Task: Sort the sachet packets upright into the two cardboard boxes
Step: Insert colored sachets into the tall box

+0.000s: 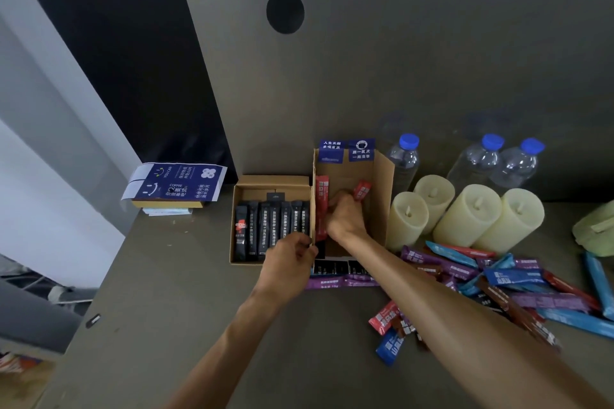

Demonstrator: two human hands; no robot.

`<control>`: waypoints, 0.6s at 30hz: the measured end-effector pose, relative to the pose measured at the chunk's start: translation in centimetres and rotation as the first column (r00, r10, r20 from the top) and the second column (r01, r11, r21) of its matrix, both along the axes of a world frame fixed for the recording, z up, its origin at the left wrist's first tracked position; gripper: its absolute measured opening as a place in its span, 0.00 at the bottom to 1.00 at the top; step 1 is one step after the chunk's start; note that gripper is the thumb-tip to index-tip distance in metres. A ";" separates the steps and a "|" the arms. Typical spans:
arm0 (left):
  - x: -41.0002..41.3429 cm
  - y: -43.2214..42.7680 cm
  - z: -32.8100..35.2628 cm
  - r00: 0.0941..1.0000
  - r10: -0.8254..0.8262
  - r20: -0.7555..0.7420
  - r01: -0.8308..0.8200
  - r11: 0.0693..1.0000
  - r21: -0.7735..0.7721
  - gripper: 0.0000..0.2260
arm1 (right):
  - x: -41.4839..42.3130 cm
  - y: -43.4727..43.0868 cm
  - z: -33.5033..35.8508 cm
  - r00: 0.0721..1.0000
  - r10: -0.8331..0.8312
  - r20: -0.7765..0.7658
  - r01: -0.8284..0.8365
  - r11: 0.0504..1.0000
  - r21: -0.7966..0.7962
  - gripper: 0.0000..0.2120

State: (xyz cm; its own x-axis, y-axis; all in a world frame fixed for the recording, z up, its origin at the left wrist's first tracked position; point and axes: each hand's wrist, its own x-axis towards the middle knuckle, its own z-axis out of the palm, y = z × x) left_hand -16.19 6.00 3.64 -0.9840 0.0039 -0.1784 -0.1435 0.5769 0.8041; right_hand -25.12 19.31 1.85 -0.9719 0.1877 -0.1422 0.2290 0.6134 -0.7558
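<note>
Right grip (345, 214) is closed on a red sachet (362, 189), down inside the tall cardboard box (382, 196). The sachet's top end sticks up past the fingers, tilted right. A second red sachet (321, 209) stands upright against that box's left wall.

Left grip (288, 259) has its fingers curled at the near end of the wall where the two boxes meet. Can't tell if it's actually clamping the cardboard.

The low cardboard box (237, 226) touches the tall one on the left. It holds a row of black sachets (275, 226) standing upright.

A purple sachet (342, 282) lies flat on the surface (166, 292) just near of the tall box. The loose sachet pile (498, 279), in blue, purple, red and brown, is on the right, under and beyond the right forearm.

Four cream candles (465, 216) stand right of the tall box, with three blue-capped water bottles (403, 159) behind them. Flattened blue printed cartons (176, 183) sit far left on the surface.
</note>
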 end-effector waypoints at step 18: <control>-0.8 -0.3 0.1 0.999 -0.037 -0.003 0.037 0.999 -0.007 0.03 | 2.4 1.2 -2.2 0.992 -0.107 -0.072 0.100 0.989 -0.105 0.02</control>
State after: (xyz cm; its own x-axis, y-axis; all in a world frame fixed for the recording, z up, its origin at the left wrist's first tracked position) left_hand -16.99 5.65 3.70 -0.9837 0.0385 -0.1754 -0.1197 0.5876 0.8002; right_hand -22.71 20.52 -0.31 -0.9568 0.2762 -0.0912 0.2261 0.5090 -0.8305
